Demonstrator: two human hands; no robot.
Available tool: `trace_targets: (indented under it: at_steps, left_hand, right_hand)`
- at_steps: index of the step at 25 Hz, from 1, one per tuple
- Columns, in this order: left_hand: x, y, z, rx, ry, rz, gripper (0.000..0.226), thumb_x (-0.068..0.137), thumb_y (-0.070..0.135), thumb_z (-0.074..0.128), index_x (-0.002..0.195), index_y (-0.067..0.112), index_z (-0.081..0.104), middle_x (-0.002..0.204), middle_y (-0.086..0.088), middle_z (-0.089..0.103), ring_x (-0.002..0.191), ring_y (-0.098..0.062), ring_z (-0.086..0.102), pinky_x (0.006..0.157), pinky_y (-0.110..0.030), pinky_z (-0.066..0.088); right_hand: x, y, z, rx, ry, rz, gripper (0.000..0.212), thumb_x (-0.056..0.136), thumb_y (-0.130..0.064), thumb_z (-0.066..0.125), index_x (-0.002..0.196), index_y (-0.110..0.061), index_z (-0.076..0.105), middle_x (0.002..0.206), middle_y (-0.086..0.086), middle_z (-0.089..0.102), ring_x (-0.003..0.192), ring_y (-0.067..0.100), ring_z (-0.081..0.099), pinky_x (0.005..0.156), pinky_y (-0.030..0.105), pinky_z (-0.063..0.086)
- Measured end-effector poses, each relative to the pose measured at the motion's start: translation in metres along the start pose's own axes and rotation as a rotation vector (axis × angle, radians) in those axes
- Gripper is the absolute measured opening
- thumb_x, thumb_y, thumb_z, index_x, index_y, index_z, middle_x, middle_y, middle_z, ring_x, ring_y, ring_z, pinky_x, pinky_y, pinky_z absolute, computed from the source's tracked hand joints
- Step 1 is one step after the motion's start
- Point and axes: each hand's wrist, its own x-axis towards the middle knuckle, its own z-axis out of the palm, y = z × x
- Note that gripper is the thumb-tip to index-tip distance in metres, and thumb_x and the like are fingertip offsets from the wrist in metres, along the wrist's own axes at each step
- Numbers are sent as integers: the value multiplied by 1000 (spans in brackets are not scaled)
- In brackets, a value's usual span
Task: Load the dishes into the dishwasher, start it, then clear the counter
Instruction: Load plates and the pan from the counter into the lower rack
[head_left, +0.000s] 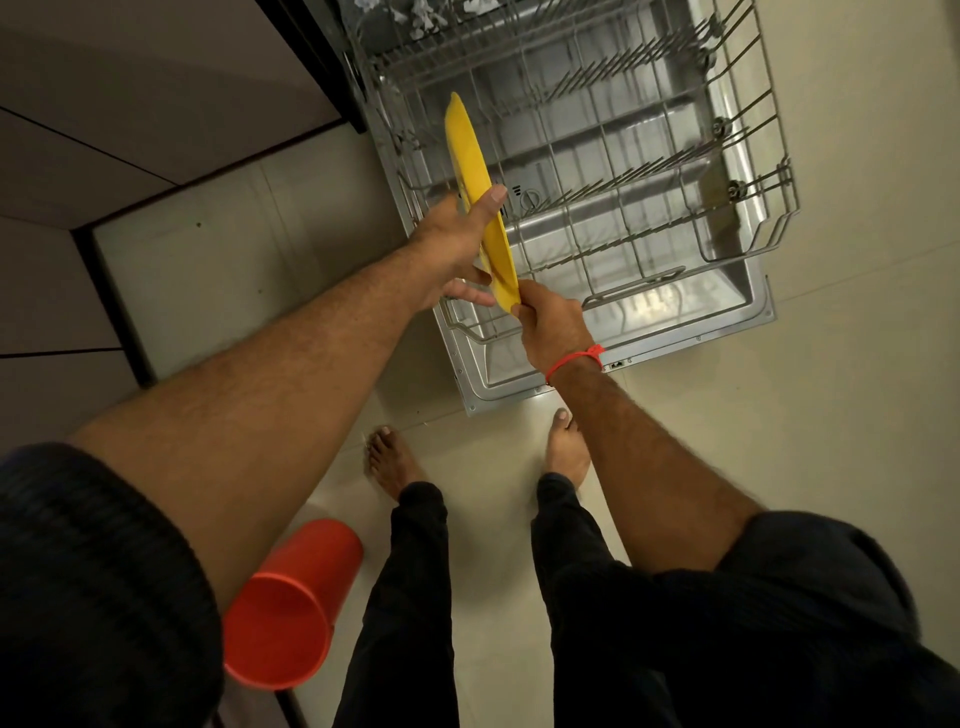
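Both hands (498, 280) grip smooth yellow plate (475, 176) over wire rack (623, 171).

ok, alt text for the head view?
Both hands hold a yellow plate on edge over the pulled-out lower dishwasher rack, left hand along its side, right hand pinching its near rim. A red bucket is at lower left.
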Motion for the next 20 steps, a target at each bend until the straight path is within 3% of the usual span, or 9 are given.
trace_targets:
  at_steps: [4,11,16,20]
  left_hand:
    - [5,0,5,21,7,28,51,102,54,47,142,23,42,129,-12,59,85,-34,70,59,-48,62]
    - [12,1,10,100,26,58,51,103,55,43,143,24,42,134,-12,58,99,-38,69,61,-55,62]
    - [5,1,14,162,68,56,63,100,66,35,150,28,36,145,-11,50,113,-42,64,65,-63,60]
    - [2,-18,10,169,179,48,65,101,68,26,151,27,37,144,-11,50,114,-37,63,68,-60,61]
  right_hand:
    - [0,1,1,-2,-4,17,25,99,-8,51,118,-14,65,98,11,70,94,31,65,85,40,54]
    - [4,4,-1,14,-76,60,36,97,-9,55,133,-17,58,116,13,69,111,33,62,97,41,49]
    - [4,1,1,88,35,9,58,93,-15,65,146,-13,43,131,13,61,122,30,56,101,44,49]
    - [9,-6,0,136,82,-44,59,90,-24,70,142,-15,45,124,7,62,115,26,58,96,45,52]
